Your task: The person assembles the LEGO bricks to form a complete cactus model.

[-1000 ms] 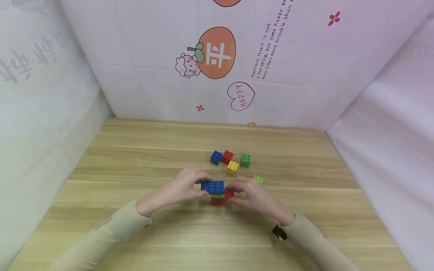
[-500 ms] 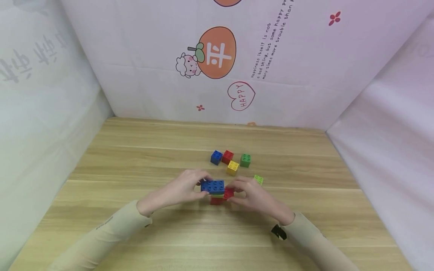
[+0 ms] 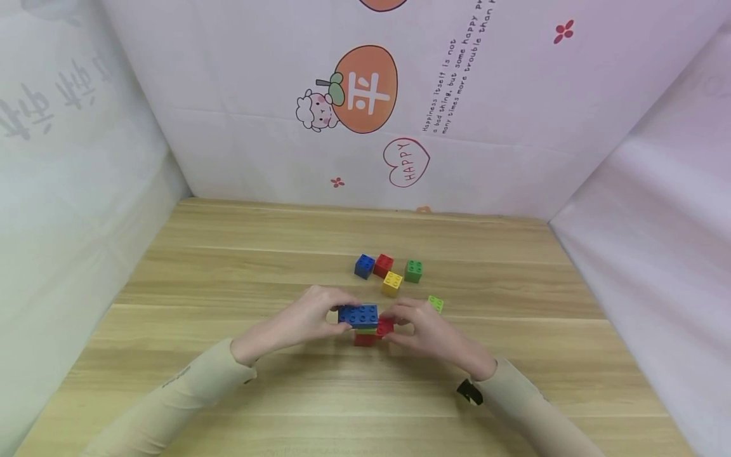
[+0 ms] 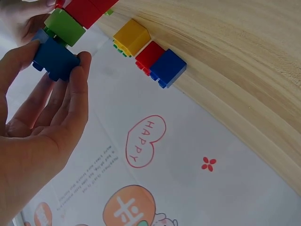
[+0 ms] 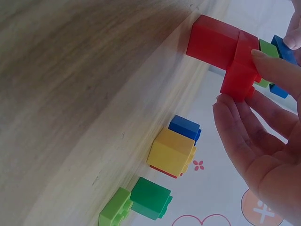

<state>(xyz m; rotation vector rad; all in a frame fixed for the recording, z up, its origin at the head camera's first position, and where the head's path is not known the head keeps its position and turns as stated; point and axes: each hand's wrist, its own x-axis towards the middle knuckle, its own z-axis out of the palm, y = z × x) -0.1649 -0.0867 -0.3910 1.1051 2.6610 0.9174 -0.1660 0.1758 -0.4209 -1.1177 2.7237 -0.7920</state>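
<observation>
A stack of toy building bricks stands between the two hands. Its top is a long blue brick (image 3: 362, 315), pinched at its left end by my left hand (image 3: 314, 314). Under that sits a light green brick (image 4: 66, 26), then a red brick (image 5: 240, 70) that juts out to the right. My right hand (image 3: 419, 325) grips this jutting end between thumb and fingers. Lowest is another red brick (image 5: 214, 41), down at the table. The blue brick overhangs the stack on the left; in the head view it hides most of the green one.
Behind the stack, small blue (image 3: 364, 266), red (image 3: 384, 265), yellow (image 3: 392, 284) and green (image 3: 414, 271) bricks lie on the wooden table (image 3: 257, 254). A lime brick (image 3: 436, 303) lies just beyond the right hand. Printed white cloth (image 3: 257, 152) walls enclose the back and sides.
</observation>
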